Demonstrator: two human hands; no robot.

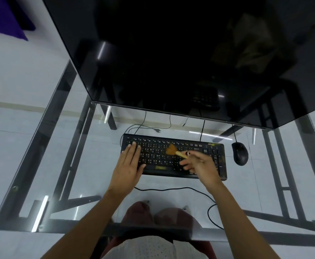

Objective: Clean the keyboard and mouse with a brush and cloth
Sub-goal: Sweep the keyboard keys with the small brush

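Note:
A black keyboard (pixel 205 161) lies on the glass desk (pixel 78 146), with a black wired mouse (pixel 239 153) to its right. My left hand (pixel 128 165) rests flat on the keyboard's left half, fingers straight. My right hand (pixel 199 165) holds a small brush (pixel 173 150) by its pale handle. The brush's orange-brown bristles touch the keys near the keyboard's middle top rows. The brush is blurred. No cloth shows in view.
A large dark monitor (pixel 171 53) hangs over the desk's far half. Cables (pixel 190 189) run across the glass in front of the keyboard and behind it. The black desk frame (pixel 63 146) shows through the glass. My knees (pixel 153 215) sit under the near edge.

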